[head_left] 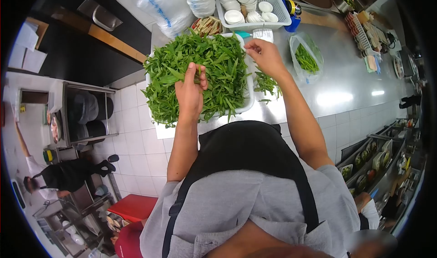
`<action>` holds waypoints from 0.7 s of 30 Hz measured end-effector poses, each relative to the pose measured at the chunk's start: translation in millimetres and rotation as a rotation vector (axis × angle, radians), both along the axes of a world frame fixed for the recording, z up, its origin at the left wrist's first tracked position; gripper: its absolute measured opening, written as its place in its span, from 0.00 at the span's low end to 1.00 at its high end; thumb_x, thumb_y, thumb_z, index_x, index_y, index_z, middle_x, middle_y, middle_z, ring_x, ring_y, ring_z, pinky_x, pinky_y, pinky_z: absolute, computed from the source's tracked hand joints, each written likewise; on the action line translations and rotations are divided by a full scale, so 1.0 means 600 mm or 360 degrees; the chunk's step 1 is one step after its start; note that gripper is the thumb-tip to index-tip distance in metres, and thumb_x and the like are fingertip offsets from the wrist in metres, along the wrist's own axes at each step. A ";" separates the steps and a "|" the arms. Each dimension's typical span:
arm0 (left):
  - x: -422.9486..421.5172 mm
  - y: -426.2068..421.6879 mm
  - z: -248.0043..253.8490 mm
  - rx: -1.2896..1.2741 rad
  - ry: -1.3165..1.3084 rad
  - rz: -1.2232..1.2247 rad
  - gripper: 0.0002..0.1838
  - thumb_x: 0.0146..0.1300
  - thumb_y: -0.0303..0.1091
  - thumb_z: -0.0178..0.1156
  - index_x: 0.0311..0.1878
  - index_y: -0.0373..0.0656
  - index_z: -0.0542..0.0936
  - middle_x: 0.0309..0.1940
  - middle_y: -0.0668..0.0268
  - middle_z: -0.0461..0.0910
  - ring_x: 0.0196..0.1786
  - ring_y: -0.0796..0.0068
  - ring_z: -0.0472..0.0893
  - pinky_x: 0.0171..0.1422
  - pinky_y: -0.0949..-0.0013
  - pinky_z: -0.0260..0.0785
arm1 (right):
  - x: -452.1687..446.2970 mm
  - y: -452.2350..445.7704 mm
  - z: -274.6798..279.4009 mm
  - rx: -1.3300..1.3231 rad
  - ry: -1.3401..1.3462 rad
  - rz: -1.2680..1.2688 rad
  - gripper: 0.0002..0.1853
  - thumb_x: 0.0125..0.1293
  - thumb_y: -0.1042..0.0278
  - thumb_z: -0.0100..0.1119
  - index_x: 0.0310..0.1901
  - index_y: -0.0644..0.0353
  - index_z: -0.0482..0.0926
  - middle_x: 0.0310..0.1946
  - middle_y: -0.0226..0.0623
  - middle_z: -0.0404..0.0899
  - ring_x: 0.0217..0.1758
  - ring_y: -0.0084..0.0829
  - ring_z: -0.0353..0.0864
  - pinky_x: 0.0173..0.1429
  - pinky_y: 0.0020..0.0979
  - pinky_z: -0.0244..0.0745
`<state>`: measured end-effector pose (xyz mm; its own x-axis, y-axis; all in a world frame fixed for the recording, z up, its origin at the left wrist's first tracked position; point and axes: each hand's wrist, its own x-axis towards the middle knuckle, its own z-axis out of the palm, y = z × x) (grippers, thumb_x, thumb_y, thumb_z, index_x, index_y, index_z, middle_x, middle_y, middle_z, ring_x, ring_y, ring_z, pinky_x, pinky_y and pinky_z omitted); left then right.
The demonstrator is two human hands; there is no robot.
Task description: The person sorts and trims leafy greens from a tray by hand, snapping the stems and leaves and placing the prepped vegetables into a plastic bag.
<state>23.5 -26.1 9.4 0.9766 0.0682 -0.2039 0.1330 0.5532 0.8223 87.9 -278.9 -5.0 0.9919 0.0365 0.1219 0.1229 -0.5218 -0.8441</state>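
Leafy greens (218,71) are heaped high in a white plastic basket (249,102) on the steel counter. Over the middle of the heap, my left hand (191,87) is closed, its thumb and fingers pinching a leafy green sprig. My right hand (264,55) hangs just past the basket's right rim with thumb and fingertips pressed together; whatever lies between them is too small to make out. Below that hand, a small pile of cut greens (266,83) rests on the counter beside the basket. Farther right lies a clear plastic bag (314,73) with green stems inside.
Behind the basket stand wrapped plastic packs (166,12), and a white crate (284,14) holding small white dishes. The steel counter (337,85) stretches right toward a rack of items (364,35). Other people (68,174) are at the left and along the lower edge.
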 end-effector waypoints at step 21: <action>-0.017 -0.010 -0.014 0.0081 0.0045 -0.0115 0.13 0.77 0.38 0.57 0.46 0.35 0.81 0.31 0.65 0.78 0.28 0.78 0.72 0.31 0.73 0.63 | -0.032 0.016 -0.052 -0.0669 -0.0143 0.0209 0.18 0.63 0.69 0.68 0.55 0.59 0.83 0.47 0.45 0.79 0.45 0.43 0.84 0.52 0.39 0.80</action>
<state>13.6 -32.1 1.1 0.9732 0.0085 -0.2298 0.1950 0.4991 0.8443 69.0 -269.0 -36.3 0.9617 0.2258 0.1550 0.2739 -0.7922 -0.5453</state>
